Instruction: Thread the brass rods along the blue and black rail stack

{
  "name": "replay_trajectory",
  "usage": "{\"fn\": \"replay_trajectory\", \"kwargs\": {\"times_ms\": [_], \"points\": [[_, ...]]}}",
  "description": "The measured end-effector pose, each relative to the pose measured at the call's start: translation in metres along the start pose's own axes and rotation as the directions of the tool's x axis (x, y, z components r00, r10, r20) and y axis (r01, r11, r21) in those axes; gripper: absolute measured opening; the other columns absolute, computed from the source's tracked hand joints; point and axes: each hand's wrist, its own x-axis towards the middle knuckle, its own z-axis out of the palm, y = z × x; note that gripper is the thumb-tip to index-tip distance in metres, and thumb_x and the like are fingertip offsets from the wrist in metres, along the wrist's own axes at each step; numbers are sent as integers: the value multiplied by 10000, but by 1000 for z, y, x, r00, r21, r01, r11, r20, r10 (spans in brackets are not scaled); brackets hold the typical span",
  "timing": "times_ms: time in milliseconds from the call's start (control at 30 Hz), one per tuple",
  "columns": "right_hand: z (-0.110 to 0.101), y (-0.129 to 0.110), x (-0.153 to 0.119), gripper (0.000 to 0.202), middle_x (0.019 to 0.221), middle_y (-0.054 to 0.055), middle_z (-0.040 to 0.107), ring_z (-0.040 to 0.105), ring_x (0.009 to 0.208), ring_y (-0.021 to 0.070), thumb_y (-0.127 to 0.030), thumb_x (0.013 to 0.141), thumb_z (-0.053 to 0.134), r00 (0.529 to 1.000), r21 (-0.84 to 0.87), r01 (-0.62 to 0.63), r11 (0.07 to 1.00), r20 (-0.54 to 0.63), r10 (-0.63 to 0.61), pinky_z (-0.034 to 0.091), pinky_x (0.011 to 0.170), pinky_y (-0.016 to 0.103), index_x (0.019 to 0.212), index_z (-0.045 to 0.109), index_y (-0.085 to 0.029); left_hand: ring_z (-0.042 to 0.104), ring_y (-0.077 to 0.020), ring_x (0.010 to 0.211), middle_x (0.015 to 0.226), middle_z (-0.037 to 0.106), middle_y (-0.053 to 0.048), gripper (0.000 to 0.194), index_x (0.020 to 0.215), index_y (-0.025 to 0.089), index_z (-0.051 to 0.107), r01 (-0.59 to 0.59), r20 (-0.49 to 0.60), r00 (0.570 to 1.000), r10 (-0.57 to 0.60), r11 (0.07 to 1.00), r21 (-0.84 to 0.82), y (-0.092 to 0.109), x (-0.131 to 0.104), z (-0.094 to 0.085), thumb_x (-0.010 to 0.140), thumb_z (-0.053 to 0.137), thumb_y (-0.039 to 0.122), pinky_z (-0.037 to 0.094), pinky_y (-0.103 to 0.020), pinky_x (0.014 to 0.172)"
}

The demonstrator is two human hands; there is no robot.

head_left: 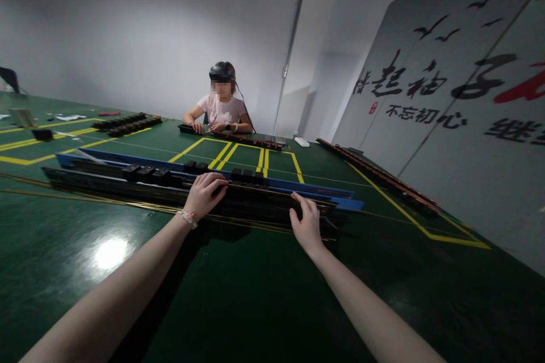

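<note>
A long dark rail [259, 199] lies across the green table in front of me, with a blue strip [293, 184] along its far side. Several small black blocks [146, 174] sit in a row on it. My left hand [206, 194] rests at the middle of the rail, fingers curled over its top edge. Nearer its right end, my right hand [305, 218] has thumb and fingers bent around the edge. What either hand grips, beyond the rail, is too dark to make out. Thin brass-coloured rods [140, 202] run along the near side.
Across the green table [238, 306] sits a person [223, 105] in a headset, hands by another dark strip [255, 142]. Rows of black parts [128, 123] lie at the back left. A long strip [378, 176] follows the right edge. Yellow tape [187, 149] marks the surface.
</note>
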Motion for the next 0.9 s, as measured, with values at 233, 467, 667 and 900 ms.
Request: {"fn": "replay_trajectory", "kwargs": {"times_ms": [233, 467, 667, 900], "points": [[4, -2, -1, 533, 1251, 111, 575, 483, 1200, 247, -309, 878, 459, 982, -94, 145, 985, 134, -131, 394, 995, 453, 1399, 414, -209, 579, -186, 1080, 1203, 626, -53, 352, 1244, 241, 552, -128, 164, 979, 121, 991, 30, -20, -15, -15, 912, 434, 239, 438, -367, 938], [1, -4, 0, 369, 1032, 40, 700, 579, 1047, 214, -284, 884, 439, 998, -7, 39, 999, -47, -39, 340, 991, 430, 1229, 553, -216, 397, -200, 1341, 1461, 416, -46, 581, 1467, 255, 287, -238, 302, 932, 202, 967, 88, -43, -37, -38, 898, 377, 179, 300, -411, 1121], [-2, 5, 5, 311, 962, 43, 716, 617, 963, 228, -308, 846, 447, 974, 72, -119, 990, -185, 131, 329, 965, 441, 1081, 618, -198, 377, -205, 1349, 1471, 395, -68, 629, 1493, 251, 185, -207, 300, 937, 180, 977, 61, -44, -39, -41, 899, 377, 175, 317, -413, 1111], [-1, 3, 3, 377, 1081, 61, 682, 575, 1073, 243, -292, 837, 459, 995, 27, -61, 998, -74, 63, 353, 963, 451, 1187, 567, -208, 425, -227, 1281, 1418, 435, -95, 628, 1483, 235, 199, -129, 247, 962, 119, 991, 25, -42, -37, -40, 890, 396, 174, 359, -408, 1062]]}}
